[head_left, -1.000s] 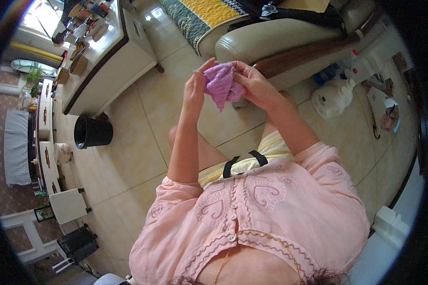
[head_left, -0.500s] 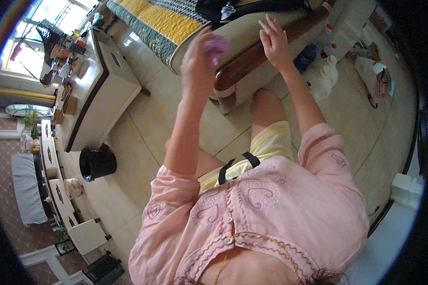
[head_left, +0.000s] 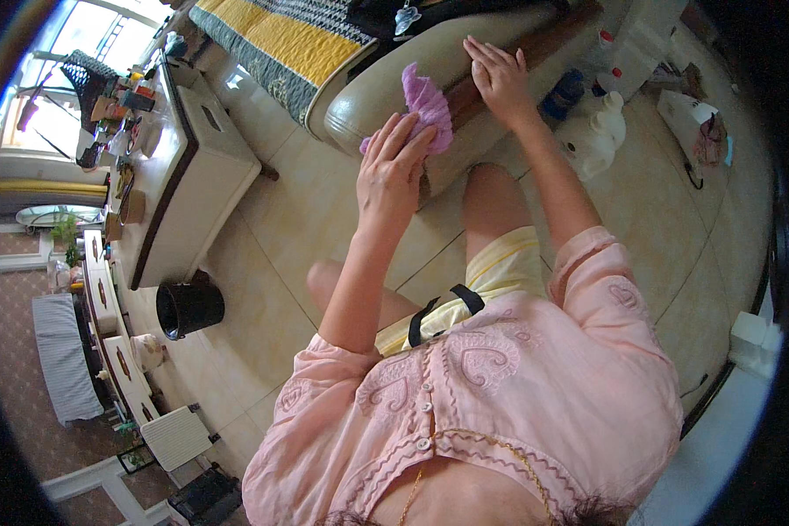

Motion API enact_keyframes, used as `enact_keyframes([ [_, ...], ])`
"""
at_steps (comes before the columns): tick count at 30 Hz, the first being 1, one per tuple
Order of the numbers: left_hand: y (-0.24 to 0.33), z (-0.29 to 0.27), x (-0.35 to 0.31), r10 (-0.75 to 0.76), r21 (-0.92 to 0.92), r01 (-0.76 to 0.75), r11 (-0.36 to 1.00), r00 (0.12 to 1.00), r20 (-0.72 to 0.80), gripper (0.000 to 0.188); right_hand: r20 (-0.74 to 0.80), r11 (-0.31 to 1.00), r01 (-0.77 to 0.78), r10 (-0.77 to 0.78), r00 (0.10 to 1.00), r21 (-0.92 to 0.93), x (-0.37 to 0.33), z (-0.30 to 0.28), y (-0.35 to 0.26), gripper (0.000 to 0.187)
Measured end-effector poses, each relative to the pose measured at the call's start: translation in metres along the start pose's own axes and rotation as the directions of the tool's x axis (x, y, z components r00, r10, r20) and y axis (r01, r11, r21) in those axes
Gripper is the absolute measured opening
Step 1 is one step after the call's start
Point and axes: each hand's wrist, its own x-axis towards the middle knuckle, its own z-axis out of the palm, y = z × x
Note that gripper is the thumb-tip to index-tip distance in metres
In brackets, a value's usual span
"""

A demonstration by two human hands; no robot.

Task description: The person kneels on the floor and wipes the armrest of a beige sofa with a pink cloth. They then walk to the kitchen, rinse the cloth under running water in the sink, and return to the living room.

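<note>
My left hand (head_left: 393, 171) is on a crumpled purple cloth (head_left: 428, 110), its fingers bent over the near part. The cloth lies against the rounded front end of a beige sofa arm (head_left: 373, 103) with a brown wooden strip (head_left: 473, 98) along it. My right hand (head_left: 501, 86) is at the far side of that strip, fingers stretched out and holding nothing. Its fingertips seem to touch the sofa arm, though the contact is hard to make out. The cloth hides part of the strip's near end.
A yellow, grey and patterned cover (head_left: 298, 44) lies on the seat. To the right stand a blue bottle (head_left: 563, 95), white jugs (head_left: 600, 136) and a white bag (head_left: 679, 123). A cluttered white cabinet (head_left: 197, 167) and a black bin (head_left: 190, 309) are at left.
My left hand has come down and nearer with the cloth, which now spreads over the sofa arm's front end. My right hand has shifted slightly, its fingers now lower and pointing left.
</note>
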Motion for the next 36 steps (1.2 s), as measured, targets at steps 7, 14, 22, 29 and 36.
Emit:
enact_keyframes([
  [7, -0.015, -0.011, -0.034, -0.234, -0.288, 0.190, 0.939, 0.964, -0.127, 0.029, 0.089, 0.999, -0.008, 0.012, 0.996, -0.052, -0.003, 0.000, -0.001, 0.042],
  [14, -0.007, -0.018, -0.002, -0.227, -0.247, 0.153, 0.957, 0.924, -0.307, 0.028, 0.025, 1.000, -0.024, 0.024, 0.999, 0.007, -0.005, -0.001, -0.002, 0.041],
  [22, 0.017, 0.028, 0.037, 0.128, 0.126, -0.134, 0.983, 0.990, 0.056, 0.030, -0.060, 0.991, 0.029, -0.021, 0.998, 0.133, -0.003, -0.001, -0.003, 0.039],
  [29, 0.006, 0.011, -0.005, 0.071, 0.154, -0.071, 0.986, 0.997, 0.006, 0.022, -0.009, 0.997, 0.002, -0.002, 1.000, 0.071, -0.003, -0.003, -0.001, 0.037],
  [36, -0.012, 0.001, -0.049, -0.035, -0.084, 0.021, 0.996, 0.985, -0.169, 0.022, -0.003, 1.000, 0.013, -0.013, 1.000, 0.028, -0.005, 0.001, 0.001, 0.037],
])
